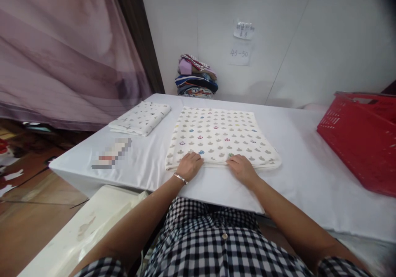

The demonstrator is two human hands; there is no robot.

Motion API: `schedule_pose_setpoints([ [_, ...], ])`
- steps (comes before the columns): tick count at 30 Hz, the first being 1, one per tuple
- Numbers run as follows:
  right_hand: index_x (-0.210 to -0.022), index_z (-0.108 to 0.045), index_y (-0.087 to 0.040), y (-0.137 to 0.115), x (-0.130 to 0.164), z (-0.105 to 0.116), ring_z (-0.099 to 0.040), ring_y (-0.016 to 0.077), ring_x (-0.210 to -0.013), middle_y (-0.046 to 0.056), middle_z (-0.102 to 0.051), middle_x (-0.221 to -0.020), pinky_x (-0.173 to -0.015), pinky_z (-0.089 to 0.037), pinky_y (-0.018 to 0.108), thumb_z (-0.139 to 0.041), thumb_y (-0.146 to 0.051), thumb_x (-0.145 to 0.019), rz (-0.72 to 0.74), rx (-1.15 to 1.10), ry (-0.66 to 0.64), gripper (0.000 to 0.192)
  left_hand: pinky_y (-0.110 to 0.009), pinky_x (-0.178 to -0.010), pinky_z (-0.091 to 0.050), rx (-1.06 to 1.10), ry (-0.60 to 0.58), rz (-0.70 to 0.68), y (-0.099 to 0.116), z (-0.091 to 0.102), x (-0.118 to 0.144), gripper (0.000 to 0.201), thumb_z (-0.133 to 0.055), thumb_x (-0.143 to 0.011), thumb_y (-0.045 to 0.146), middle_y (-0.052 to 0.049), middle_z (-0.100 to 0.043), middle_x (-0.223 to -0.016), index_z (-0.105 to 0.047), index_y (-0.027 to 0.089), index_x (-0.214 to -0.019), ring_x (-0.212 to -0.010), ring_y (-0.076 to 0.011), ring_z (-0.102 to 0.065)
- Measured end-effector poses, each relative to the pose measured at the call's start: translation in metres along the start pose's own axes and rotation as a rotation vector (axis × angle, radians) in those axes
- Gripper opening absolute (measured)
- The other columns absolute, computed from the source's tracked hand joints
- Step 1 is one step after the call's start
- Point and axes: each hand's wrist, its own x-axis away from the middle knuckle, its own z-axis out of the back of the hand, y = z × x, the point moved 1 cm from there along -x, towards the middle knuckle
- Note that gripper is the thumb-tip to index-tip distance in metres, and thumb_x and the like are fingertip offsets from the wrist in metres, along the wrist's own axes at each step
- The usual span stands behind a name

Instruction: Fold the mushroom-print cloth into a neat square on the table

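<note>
A folded white cloth (pixel 216 132) with small grey, red and blue printed motifs lies flat on the white-covered table in front of me. My left hand (pixel 189 165) is closed on its front edge, left of the middle, with a bracelet at the wrist. Farther right along the same edge, my right hand (pixel 242 169) is also closed on the cloth. The fingers of both hands rest on top; what lies beneath them is hidden. To the left is a second, smaller folded white cloth (pixel 140 118) with dark prints, apart from both hands.
The table (pixel 297 161) has a white cover. A red plastic basket (pixel 361 145) stands at its right. A blurred-out item (pixel 111 153) lies at the left. Behind the table is a stack of folded fabrics (pixel 196 76). A pale surface (pixel 89 223) sits low at the left.
</note>
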Motion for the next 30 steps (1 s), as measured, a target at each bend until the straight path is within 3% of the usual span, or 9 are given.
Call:
schedule_pose_setpoints([
  [6, -0.093, -0.066, -0.019, 0.001, 0.005, -0.008, -0.049, 0.0176, -0.084, 0.006, -0.062, -0.090, -0.074, -0.035, 0.029, -0.042, -0.018, -0.092, 0.007, -0.014, -0.035, 0.023, -0.031, -0.068, -0.036, -0.003, -0.067, -0.006, 0.005, 0.005, 0.008, 0.017, -0.046, -0.089, 0.018, -0.004, -0.061, -0.081, -0.062, 0.018, -0.084, -0.080, -0.0178, -0.051],
  [12, -0.094, -0.065, -0.019, 0.004, -0.003, -0.004, -0.049, 0.0173, -0.080, 0.006, -0.061, -0.088, -0.071, -0.037, 0.029, -0.038, -0.016, -0.092, 0.025, 0.035, -0.017, 0.027, -0.031, -0.066, -0.035, -0.071, -0.010, -0.024, -0.001, 0.011, 0.001, 0.018, -0.046, -0.088, 0.016, -0.003, -0.060, -0.075, -0.060, 0.017, -0.077, -0.072, -0.0167, -0.050],
  [19, -0.092, -0.064, -0.018, 0.017, -0.027, 0.010, -0.048, 0.0176, -0.079, 0.007, -0.059, -0.088, -0.071, -0.036, 0.029, -0.038, -0.011, -0.090, 0.057, 0.137, 0.184, 0.027, -0.031, -0.065, -0.034, -0.134, 0.120, 0.019, -0.014, 0.013, -0.024, 0.018, -0.045, -0.088, 0.017, -0.005, -0.058, -0.074, -0.059, 0.017, -0.077, -0.072, -0.0172, -0.050],
  [24, -0.087, -0.064, -0.017, 0.013, -0.008, -0.010, -0.047, 0.0161, -0.077, 0.006, -0.059, -0.082, -0.068, -0.034, 0.027, -0.042, -0.014, -0.091, 0.202, 0.126, 0.033, 0.023, -0.031, -0.064, -0.035, -0.103, 0.019, -0.095, -0.002, -0.004, -0.004, 0.019, -0.046, -0.086, 0.011, -0.004, -0.057, -0.071, -0.056, 0.017, -0.070, -0.069, -0.0165, -0.048],
  [30, -0.087, -0.064, -0.016, 0.008, -0.001, -0.010, -0.047, 0.0164, -0.078, 0.006, -0.060, -0.083, -0.068, -0.032, 0.028, -0.042, -0.015, -0.092, 0.211, 0.155, 0.020, 0.023, -0.032, -0.065, -0.036, -0.087, 0.001, -0.119, 0.001, -0.004, 0.007, 0.018, -0.044, -0.086, 0.010, -0.004, -0.056, -0.074, -0.056, 0.016, -0.074, -0.070, -0.0166, -0.048],
])
